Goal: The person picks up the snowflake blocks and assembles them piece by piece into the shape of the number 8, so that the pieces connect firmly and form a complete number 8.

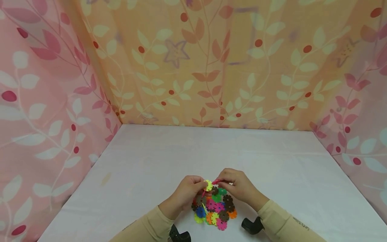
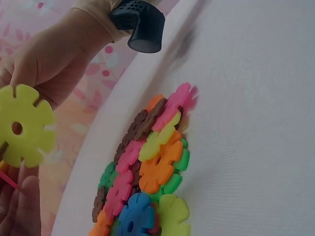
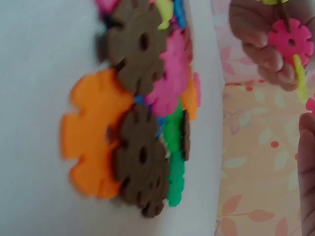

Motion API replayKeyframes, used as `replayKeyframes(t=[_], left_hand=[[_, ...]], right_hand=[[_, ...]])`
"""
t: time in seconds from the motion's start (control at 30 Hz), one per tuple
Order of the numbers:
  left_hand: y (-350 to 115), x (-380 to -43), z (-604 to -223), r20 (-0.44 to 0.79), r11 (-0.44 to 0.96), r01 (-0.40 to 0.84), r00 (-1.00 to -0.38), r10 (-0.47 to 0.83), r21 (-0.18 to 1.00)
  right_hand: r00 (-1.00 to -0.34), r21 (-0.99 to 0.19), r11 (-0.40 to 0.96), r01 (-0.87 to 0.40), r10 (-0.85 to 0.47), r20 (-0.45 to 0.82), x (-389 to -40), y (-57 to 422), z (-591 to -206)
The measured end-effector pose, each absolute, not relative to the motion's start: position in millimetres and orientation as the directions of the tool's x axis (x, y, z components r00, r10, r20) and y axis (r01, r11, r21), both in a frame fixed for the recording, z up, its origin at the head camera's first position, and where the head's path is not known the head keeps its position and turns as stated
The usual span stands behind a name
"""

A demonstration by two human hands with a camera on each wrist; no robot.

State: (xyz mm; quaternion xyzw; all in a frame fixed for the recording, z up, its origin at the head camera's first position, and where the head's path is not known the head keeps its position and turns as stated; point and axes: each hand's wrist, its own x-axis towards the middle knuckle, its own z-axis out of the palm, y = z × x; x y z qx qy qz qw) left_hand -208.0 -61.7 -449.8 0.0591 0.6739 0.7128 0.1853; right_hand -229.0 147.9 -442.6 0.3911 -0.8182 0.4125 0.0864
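Close over a pile of notched flower discs, both hands work at a small chain of linked discs. My left hand [image 1: 190, 190] pinches the chain, which includes a yellow flower disc [image 1: 208, 185]. In the right wrist view, a pink flower disc [image 3: 291, 42] lies against that hand's fingers, with a second yellow disc [image 3: 299, 78] seen edge-on at its notch. My right hand [image 1: 237, 186] pinches another pink disc [image 1: 216, 182] edge-on, right at the rim of the yellow one. Fingers partly hide where they meet.
Beneath the hands, on the white tabletop [image 1: 145, 161], lies the pile with brown [image 3: 140, 152], orange [image 3: 91, 135], blue [image 2: 135, 216] and green discs [image 1: 222, 191]. Black wrist-worn devices [image 1: 252, 225] sit near the sleeves. Floral curtains [image 1: 169, 77] enclose the table.
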Motion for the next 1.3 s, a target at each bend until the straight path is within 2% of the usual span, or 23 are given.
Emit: replayKeyframes(t=[0.07,0.2,0.3,0.37,0.77,0.83,1.03,1.17,1.3], left_hand=[[-63,-208,-448,-0.168,-0.012,-0.182,-0.928,0.334,0.983],[-67,-210,-444,-0.167,-0.021,-0.184,-0.931,0.324,0.983],[-68,-212,-442,-0.17,-0.035,-0.192,-0.928,0.332,0.981],[-68,-211,-441,-0.176,-0.039,-0.2,-0.926,0.334,0.979],[-63,-208,-440,-0.193,-0.068,-0.23,-0.918,0.347,0.971],[-62,-207,-440,-0.194,-0.064,-0.229,-0.918,0.347,0.971],[-60,-204,-438,-0.186,-0.029,-0.206,-0.928,0.322,0.978],[-58,-204,-438,-0.176,-0.016,-0.188,-0.943,0.282,0.982],[-55,-205,-440,-0.18,0.003,-0.185,-0.952,0.249,0.983]], right_hand=[[-0.729,-0.675,0.354,-0.648,-0.545,0.414,-228,147,-440],[-0.845,-0.843,0.341,-0.417,-0.488,0.221,-227,148,-434],[-0.875,-0.913,0.29,-0.288,-0.467,0.127,-227,150,-433],[-0.874,-0.927,0.261,-0.269,-0.47,0.121,-228,151,-433],[-0.827,-0.82,0.323,-0.471,-0.485,0.284,-227,143,-434],[-0.799,-0.768,0.347,-0.538,-0.502,0.333,-226,143,-434],[-0.655,-0.515,0.413,-0.751,-0.565,0.502,-224,141,-434],[-0.613,-0.44,0.428,-0.789,-0.585,0.531,-223,139,-430],[-0.607,-0.417,0.442,-0.794,-0.613,0.506,-223,137,-427]])
